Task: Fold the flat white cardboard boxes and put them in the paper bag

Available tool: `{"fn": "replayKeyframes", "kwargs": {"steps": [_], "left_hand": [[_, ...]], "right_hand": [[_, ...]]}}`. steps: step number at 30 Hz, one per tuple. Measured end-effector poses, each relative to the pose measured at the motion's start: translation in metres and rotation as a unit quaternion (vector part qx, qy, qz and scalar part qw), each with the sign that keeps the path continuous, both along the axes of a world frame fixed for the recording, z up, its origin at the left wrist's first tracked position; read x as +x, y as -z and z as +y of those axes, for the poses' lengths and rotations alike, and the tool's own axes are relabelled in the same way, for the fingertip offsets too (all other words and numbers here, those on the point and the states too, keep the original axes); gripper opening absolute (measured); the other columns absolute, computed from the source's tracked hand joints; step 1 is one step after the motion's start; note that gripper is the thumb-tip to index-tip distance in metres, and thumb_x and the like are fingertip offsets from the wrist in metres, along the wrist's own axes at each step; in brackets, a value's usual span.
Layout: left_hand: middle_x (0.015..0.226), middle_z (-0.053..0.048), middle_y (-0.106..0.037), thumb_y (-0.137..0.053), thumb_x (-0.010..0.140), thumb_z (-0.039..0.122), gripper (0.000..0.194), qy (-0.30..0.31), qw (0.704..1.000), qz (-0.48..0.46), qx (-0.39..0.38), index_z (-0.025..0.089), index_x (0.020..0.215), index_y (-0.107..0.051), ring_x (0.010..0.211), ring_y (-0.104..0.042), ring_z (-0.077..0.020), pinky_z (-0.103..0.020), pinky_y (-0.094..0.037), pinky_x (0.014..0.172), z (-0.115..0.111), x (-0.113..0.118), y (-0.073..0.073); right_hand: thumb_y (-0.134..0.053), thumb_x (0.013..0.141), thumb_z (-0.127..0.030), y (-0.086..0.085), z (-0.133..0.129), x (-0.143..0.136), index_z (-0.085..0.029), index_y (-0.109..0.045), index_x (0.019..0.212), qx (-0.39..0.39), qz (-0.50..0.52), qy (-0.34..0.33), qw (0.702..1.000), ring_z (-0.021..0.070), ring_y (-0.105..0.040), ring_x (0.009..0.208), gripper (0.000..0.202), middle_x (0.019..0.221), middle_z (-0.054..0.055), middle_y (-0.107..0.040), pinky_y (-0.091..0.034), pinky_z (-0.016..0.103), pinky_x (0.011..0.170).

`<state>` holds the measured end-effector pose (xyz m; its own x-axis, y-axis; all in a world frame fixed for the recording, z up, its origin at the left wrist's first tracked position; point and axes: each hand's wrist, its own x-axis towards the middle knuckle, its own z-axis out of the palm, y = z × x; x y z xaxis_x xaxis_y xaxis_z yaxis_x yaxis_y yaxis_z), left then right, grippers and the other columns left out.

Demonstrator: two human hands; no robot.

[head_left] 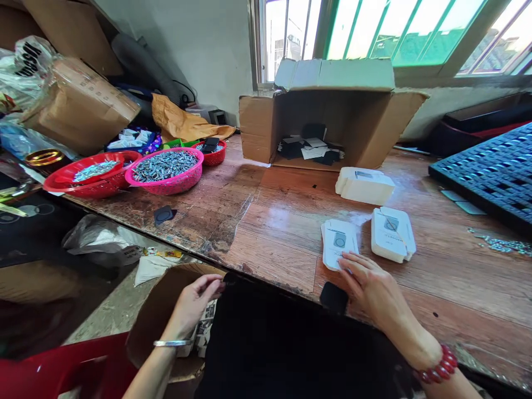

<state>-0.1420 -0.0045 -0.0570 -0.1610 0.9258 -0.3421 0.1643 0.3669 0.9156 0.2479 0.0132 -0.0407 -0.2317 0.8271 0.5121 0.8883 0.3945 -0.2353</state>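
Though the left hand (192,305), fingertips together, is farther off, the right hand (376,288), fingers apart, touches the near short end of the white printed card stack (337,237).

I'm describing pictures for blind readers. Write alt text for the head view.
A right hand touches a stack of white cards on a wooden table; the left hand is near the table's edge. Beyond are an open cardboard box and a pink basket of metal parts.

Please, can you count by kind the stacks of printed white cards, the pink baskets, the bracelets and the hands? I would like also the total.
Stacks of printed white cards: 3
Pink basket: 1
Bracelets: 2
Hands: 2
Total: 8
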Motion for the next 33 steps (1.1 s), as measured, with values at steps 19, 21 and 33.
{"fn": "replayKeyframes", "kwargs": {"steps": [19, 21, 33], "left_hand": [[0.101, -0.014, -0.077, -0.05, 0.081, 0.076, 0.076, 0.148, 0.845, -0.491, -0.151, 0.012, 0.12, -0.066, 0.079, -0.074, -0.0236, -0.032, -0.054, 0.073, -0.023, 0.125, -0.039], [0.099, -0.014, -0.077, -0.055, 0.075, 0.079, 0.081, 0.178, 0.841, -0.486, -0.157, 0.013, 0.121, -0.066, 0.072, -0.073, -0.0214, -0.03, -0.054, 0.069, -0.028, 0.124, -0.039], [0.076, -0.008, -0.072, -0.087, 0.053, 0.062, 0.066, 0.2, 0.863, -0.432, -0.166, 0.009, 0.091, -0.074, 0.064, -0.065, -0.0149, -0.025, -0.049, 0.065, -0.034, 0.126, -0.03]], "right_hand": [[-0.068, 0.085, -0.019, -0.03, -0.04, -0.101, -0.02, -0.058, 0.122, -0.036, 0.213, -0.118, 0.969, 0.0297, -0.061, 0.106, 0.038, 0.117, 0.012, -0.066, -0.055, 0.047, 0.088], [-0.072, 0.077, -0.014, -0.033, -0.033, -0.102, -0.022, -0.059, 0.114, -0.133, 0.233, -0.106, 0.957, 0.0268, -0.061, 0.102, 0.04, 0.113, 0.009, -0.064, -0.056, 0.041, 0.082], [-0.058, 0.092, -0.026, -0.055, -0.028, -0.095, -0.019, -0.051, 0.057, -0.337, 0.235, -0.174, 0.895, 0.0154, -0.052, 0.07, 0.037, 0.074, 0.0, -0.051, -0.043, 0.028, 0.063]]}}
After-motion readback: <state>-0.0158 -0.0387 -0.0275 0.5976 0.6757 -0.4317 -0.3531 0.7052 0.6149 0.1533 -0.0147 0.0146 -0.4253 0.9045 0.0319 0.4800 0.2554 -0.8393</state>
